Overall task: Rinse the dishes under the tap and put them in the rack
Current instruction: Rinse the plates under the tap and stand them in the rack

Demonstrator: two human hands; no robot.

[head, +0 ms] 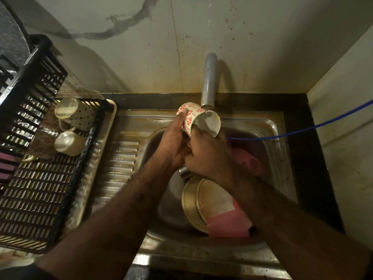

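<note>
A white mug with red flower prints [193, 115] is tilted under the metal tap [209, 83], its mouth facing right and catching water. My left hand [173, 140] grips the mug's patterned side. My right hand [207, 154] holds it from below, fingers reaching to the rim. Beneath, in the steel sink [270, 126], lie a round steel plate [203, 201], a pink plate [230, 225] and a small steel cup [184, 171]. The black plastic rack [40, 195] stands at the left with two upturned mugs [70, 128].
The rack sits in a cream tray [113, 110] on the ribbed steel drainboard [119, 164]. A blue tube [302, 130] runs from the right wall into the sink. A dark pan [12, 37] leans at the rack's far left. Walls close in behind and at the right.
</note>
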